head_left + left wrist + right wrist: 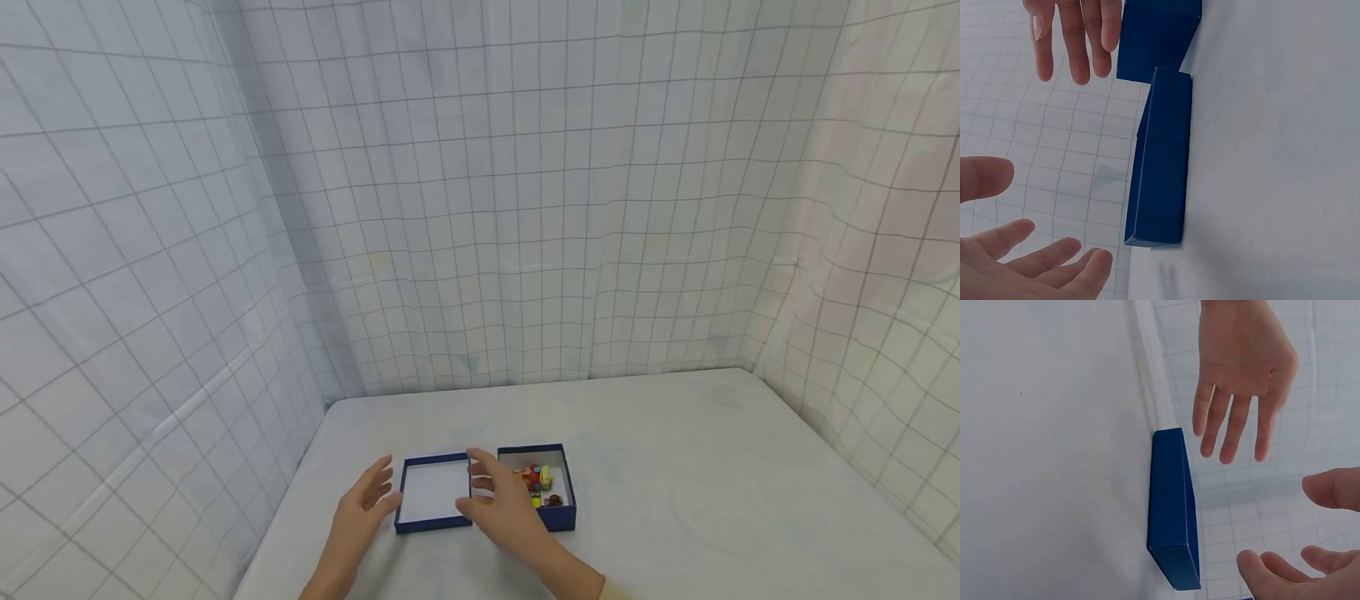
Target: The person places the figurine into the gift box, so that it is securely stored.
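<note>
A shallow blue tray with a white inside, perhaps a box lid (433, 525), lies open side up on the white table. My left hand (362, 510) hovers by its left side, fingers relaxed and thumb apart, holding nothing. Over its right edge is my right hand (502, 504), also relaxed and free of any object. Both wrist views show the lid's blue side wall (1165, 162) apart from the fingers. Right of it stands a deeper blue box (558, 518) holding a red and yellow toy figure (536, 477) and other small pieces; my right hand hides part of them.
White cloth with a dark grid (480, 208) hangs behind the table and at both sides. The white tabletop (675, 467) stretches out to the right of the box.
</note>
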Demonstrator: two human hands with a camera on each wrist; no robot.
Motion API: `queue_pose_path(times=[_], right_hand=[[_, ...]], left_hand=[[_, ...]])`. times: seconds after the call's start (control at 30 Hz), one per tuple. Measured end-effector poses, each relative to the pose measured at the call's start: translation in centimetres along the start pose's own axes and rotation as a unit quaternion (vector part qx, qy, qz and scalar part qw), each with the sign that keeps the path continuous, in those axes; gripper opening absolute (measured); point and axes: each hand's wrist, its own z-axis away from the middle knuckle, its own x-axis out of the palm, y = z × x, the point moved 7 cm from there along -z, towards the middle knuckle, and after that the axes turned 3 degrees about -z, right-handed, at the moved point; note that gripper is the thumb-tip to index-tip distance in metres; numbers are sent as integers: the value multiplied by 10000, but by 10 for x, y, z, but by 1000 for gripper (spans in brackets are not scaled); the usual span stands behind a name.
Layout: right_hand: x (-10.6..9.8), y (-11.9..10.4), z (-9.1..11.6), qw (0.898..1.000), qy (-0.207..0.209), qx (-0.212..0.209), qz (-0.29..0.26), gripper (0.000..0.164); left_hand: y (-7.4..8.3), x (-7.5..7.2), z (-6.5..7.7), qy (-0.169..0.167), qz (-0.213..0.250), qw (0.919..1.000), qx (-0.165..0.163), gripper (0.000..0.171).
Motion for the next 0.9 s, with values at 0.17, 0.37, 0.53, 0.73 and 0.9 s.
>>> queue_pose_path(times=[0.17,0.37,0.53,0.73,0.9], right_hand=[[13,4,3,9999,40,94,119,67],[29,11,8,9993,-1,294,232,73],[38,20,9,9971,113,642,387,78],[47,32,5,9946,235,947,352,84],[50,40,2,9933,325,1053,340,88]], left_hand=[[-4,1,1,-81,56,9999,39,69],[-9,1,3,-140,205,9997,82,70],[-16,3,3,-219,398,9990,0,67],[-23,6,1,-221,388,9988,-208,70],[-28,13,-4,-349,352,9973,-549,75]])
